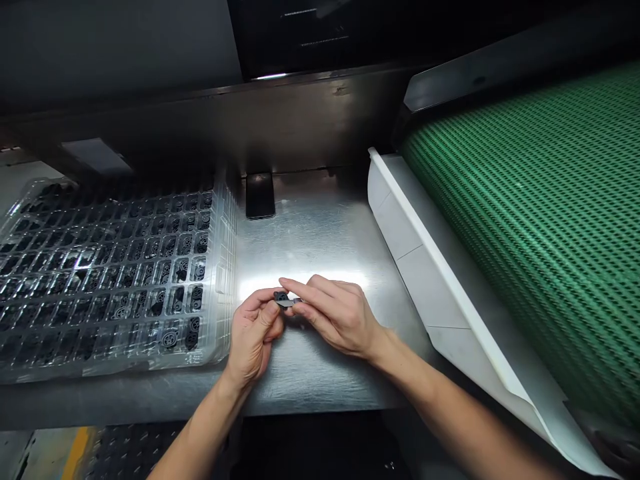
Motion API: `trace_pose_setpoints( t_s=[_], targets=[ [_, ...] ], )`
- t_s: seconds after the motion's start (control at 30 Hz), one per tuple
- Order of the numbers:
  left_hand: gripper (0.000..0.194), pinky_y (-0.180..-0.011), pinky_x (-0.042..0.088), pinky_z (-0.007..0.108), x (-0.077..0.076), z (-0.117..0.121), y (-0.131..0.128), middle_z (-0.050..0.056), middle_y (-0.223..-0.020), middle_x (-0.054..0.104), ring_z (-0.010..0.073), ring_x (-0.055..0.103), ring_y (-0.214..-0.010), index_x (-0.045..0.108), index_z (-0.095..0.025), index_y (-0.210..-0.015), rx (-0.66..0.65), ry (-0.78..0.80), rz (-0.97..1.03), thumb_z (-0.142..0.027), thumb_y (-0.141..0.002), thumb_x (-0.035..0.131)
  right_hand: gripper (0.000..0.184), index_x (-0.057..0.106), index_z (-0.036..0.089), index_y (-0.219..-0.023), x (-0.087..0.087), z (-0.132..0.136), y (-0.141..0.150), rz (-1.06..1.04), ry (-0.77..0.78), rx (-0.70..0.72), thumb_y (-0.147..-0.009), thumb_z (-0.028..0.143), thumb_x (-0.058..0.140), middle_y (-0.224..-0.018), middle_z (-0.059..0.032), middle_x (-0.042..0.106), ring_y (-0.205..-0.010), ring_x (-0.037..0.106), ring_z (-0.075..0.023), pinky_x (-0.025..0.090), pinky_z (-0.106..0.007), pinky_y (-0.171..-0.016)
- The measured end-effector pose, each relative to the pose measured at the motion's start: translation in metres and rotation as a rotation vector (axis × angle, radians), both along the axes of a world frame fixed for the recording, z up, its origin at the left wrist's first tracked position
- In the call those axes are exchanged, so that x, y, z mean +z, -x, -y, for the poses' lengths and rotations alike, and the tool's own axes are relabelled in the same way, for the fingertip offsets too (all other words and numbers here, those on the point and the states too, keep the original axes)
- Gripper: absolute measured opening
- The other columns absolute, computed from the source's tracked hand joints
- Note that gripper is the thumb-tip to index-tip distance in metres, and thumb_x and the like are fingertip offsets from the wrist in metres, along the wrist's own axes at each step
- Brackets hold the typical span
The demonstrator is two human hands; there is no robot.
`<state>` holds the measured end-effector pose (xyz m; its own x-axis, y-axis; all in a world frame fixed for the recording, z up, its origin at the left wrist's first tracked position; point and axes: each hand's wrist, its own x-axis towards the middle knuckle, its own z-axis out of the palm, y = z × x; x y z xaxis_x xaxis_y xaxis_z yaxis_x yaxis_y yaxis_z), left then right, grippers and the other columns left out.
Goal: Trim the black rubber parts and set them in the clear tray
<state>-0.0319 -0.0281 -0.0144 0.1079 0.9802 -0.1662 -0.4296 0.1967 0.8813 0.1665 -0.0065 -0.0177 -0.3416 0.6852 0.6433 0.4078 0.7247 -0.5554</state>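
Note:
Over the middle of a steel bench (320,233), my left hand (254,333) pinches a small black round part (281,296) between thumb and fingers. My right hand (336,313) meets it from the right, its closed fingers gripping a thin grey blade-like tool (288,303) that touches the part. Both hands hover just above the bench surface, right of a clear plastic tray (226,280). The tray's many pockets hold several similar black round parts.
A black phone (260,195) lies on the bench near the back wall. On the right, a green mesh conveyor belt (540,213) slopes down behind a white guard panel (425,267). Another dark tray (125,447) sits below the bench edge.

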Motion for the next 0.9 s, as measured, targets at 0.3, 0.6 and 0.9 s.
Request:
trace_pose_setpoints(
  t_s=[0.3,0.6,0.9],
  targets=[
    [0.034,-0.049,0.02,0.02,0.0019,-0.0005,0.0026,0.003,-0.075,0.071,0.0009,0.027,-0.046,0.08,-0.016,-0.11,-0.037,0.028,0.032,-0.044,-0.092,0.089,0.035,0.067,0.016,-0.148,-0.0012,-0.001,-0.0007,-0.01,-0.033,-0.004,-0.116,0.028,0.06,-0.092,-0.0045,0.07,-0.069,0.058,-0.0146,0.046,-0.03,-0.062],
    [0.037,-0.049,0.019,0.021,0.0011,0.0011,0.0018,0.003,-0.078,0.07,0.0014,0.028,-0.048,0.08,-0.016,-0.11,-0.034,0.026,-0.005,-0.045,-0.09,0.09,0.032,0.068,0.019,-0.146,0.0005,-0.0019,-0.005,-0.058,0.045,0.044,-0.115,0.026,0.061,-0.093,-0.0037,0.073,-0.071,0.062,-0.0144,0.05,-0.029,-0.065],
    [0.033,-0.049,0.022,0.019,0.0014,-0.0003,0.0011,0.002,-0.073,0.069,0.0006,0.027,-0.047,0.081,-0.016,-0.11,-0.027,0.033,0.045,-0.042,-0.091,0.09,0.034,0.066,0.014,-0.147,0.0029,-0.0012,-0.0019,-0.019,-0.01,0.031,-0.116,0.025,0.059,-0.091,-0.003,0.071,-0.069,0.058,-0.0142,0.046,-0.03,-0.063]
  ],
)
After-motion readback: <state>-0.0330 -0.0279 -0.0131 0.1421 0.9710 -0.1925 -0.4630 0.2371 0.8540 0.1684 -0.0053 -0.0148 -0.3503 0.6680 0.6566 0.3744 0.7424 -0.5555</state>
